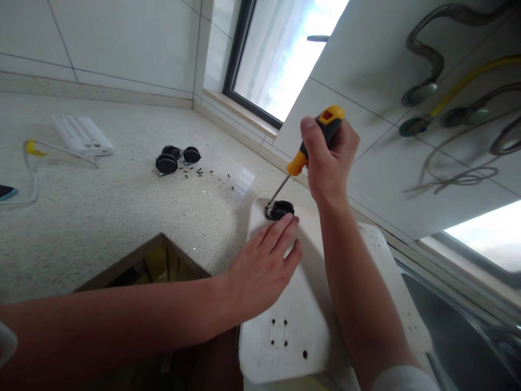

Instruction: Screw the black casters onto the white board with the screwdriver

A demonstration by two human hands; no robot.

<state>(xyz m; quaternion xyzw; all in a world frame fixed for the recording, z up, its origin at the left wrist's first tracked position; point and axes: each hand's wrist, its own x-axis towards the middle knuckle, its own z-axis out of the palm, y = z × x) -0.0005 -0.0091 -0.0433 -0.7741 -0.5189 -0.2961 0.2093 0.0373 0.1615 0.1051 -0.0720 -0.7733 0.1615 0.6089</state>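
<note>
My right hand point(331, 157) is wrapped around the yellow and black handle of a screwdriver point(296, 164). The screwdriver slants down to the left, its tip at a screw on the metal plate of a black caster wheel point(282, 209). That caster sits near the far corner of a white board point(280, 293). My left hand point(268, 260) lies flat on the board with fingers stretched out, the fingertips touching the caster's near side. Screw holes show near the board's front end.
Several black casters point(166, 163) and scattered small screws point(199, 171) lie on the speckled countertop point(122, 217). A white power bank point(83, 134) and cable are at left. An open gap point(158, 260) cuts the counter's front. Hoses point(431, 54) hang on the tiled wall; a sink point(451, 315) is right.
</note>
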